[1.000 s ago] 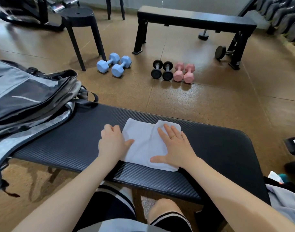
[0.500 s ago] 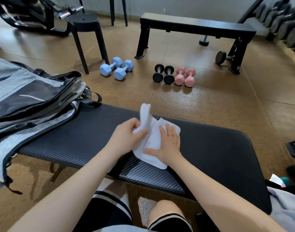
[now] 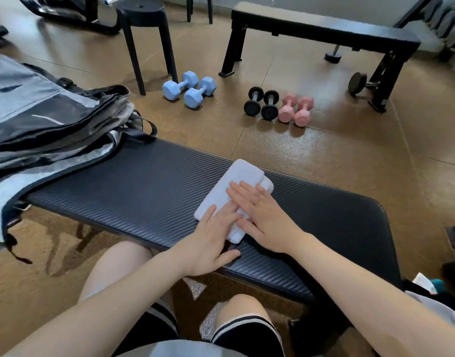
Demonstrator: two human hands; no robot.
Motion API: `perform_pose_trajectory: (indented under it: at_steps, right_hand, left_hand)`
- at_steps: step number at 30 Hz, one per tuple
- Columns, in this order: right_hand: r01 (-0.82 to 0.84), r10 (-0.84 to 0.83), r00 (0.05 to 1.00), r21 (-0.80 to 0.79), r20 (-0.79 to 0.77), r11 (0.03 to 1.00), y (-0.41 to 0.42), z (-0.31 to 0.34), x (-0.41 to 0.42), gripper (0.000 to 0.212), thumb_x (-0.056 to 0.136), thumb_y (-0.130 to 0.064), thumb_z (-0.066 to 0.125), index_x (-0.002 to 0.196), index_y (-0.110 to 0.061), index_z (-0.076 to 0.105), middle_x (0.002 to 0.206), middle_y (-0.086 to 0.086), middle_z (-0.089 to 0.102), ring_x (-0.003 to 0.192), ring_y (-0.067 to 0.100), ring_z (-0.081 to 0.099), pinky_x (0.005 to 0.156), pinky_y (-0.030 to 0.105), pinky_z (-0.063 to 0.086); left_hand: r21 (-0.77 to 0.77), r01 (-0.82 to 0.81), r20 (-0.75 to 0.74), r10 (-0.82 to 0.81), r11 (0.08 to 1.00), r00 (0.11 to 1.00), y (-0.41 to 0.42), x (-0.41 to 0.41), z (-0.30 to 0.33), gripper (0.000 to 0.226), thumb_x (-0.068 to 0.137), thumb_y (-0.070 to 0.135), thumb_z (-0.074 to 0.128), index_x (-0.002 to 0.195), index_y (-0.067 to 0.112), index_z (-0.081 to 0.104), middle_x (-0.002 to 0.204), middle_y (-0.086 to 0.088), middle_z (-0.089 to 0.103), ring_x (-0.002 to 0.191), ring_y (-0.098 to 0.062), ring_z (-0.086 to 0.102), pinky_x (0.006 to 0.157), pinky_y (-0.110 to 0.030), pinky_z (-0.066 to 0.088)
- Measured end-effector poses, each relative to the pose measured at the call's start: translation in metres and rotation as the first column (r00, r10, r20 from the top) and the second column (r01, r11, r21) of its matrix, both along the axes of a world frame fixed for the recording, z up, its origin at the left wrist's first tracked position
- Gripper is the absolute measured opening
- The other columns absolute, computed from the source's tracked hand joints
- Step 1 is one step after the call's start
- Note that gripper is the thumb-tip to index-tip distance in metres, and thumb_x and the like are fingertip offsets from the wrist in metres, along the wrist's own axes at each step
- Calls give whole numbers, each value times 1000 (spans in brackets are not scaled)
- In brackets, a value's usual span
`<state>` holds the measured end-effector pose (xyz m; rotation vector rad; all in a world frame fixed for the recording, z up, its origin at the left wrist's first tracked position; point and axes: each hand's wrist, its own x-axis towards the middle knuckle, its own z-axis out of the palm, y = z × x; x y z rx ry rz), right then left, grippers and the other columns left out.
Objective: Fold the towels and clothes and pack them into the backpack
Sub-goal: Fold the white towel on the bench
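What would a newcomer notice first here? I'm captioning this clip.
Both hands, left hand and right hand, press flat on a folded white towel on the black bench. A grey backpack lies at the bench's left end; blue dumbbells sit on the floor beyond.

Towel (image 3: 243, 180): white cloth, soft, matt. Bench pad (image 3: 133, 186): black, ribbed carbon-weave texture, slight sheen. Backpack (image 3: 41, 117): grey and black woven fabric, matt. Floor (image 3: 324, 155): brown, speckled, glossy. Blue dumbbells (image 3: 189, 89): smooth matt coating. Stool (image 3: 144, 11): black plastic.
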<state>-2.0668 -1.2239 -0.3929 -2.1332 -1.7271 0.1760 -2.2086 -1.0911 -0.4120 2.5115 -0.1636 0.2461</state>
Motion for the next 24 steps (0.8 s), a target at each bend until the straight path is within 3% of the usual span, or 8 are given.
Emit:
perform_pose_trajectory:
  at_steps: [5, 8, 10, 13, 16, 19, 21, 24]
  right_hand:
    - [56, -40, 991, -121, 131, 991, -10, -14, 42, 83, 80, -76, 4, 147, -28, 3, 151, -15, -4, 143, 7, -5, 115, 30, -13]
    - [60, -17, 969, -167, 246, 984, -20, -15, 62, 89, 75, -79, 27, 148, -32, 6, 154, -14, -3, 145, 12, -6, 113, 32, -17]
    - [37, -1, 943, -102, 332, 994, -16, -16, 65, 88, 75, -73, 37, 147, -25, 23, 156, -5, 13, 144, 16, 3, 116, 37, -6]
    - [-39, 19, 925, 46, 379, 998, -1, -18, 64, 67, 77, -51, 57, 128, -9, 55, 141, 10, 47, 132, 28, 41, 109, 43, 34]
    - [-56, 1, 945, 158, 328, 986, 9, -20, 63, 53, 75, -37, 61, 114, -2, 63, 124, 15, 61, 111, 31, 60, 96, 41, 47]
    - [11, -49, 986, 231, 157, 973, 18, -12, 59, 47, 81, -36, 50, 112, -3, 63, 111, 13, 66, 102, 31, 63, 95, 31, 37]
    - [53, -58, 998, 202, 22, 978, 29, 0, 53, 51, 84, -41, 45, 114, -4, 62, 108, 12, 67, 101, 32, 62, 93, 30, 36]
    - [131, -99, 969, 129, -226, 983, 54, 21, 37, 51, 84, -54, 44, 109, -14, 63, 103, 2, 67, 98, 22, 59, 88, 34, 43]
  left_hand:
    - [-288, -149, 78, 179, 946, 981, 5, -10, 5, 54, 91, 47, 44, 132, 18, 24, 149, -10, 17, 140, -5, 16, 110, -15, 19]
    - [-229, -190, 95, 216, 955, 972, 9, -5, 5, 65, 78, 46, 64, 128, 19, 32, 148, -4, 18, 139, -10, 21, 108, -14, 22]
    - [-173, -206, 65, 220, 963, 973, 11, -1, 0, 65, 74, 51, 67, 123, 20, 38, 148, -2, 19, 139, -12, 22, 108, -19, 26]
    - [-19, -238, 40, 238, 971, 970, 11, 2, -5, 69, 70, 59, 66, 122, 20, 41, 147, -2, 26, 137, -10, 25, 105, -30, 33]
    - [58, -293, 84, 288, 954, 954, 10, 4, 1, 71, 68, 59, 63, 124, 19, 45, 144, 6, 35, 130, 2, 27, 104, -22, 29]
    - [21, -400, 27, 400, 916, 916, 13, 6, 8, 87, 62, 59, 68, 134, 18, 40, 137, 7, 46, 124, -4, 41, 111, -35, 27]
    - [-125, -508, 14, 513, 852, 858, 13, 6, 17, 75, 62, 48, 72, 127, 29, 40, 122, 13, 53, 109, -8, 53, 96, -37, 44]
    - [-345, -656, 1, 700, 671, 714, 15, 4, 42, 56, 69, 35, 74, 110, 39, 37, 100, 20, 53, 91, -4, 55, 77, -27, 47]
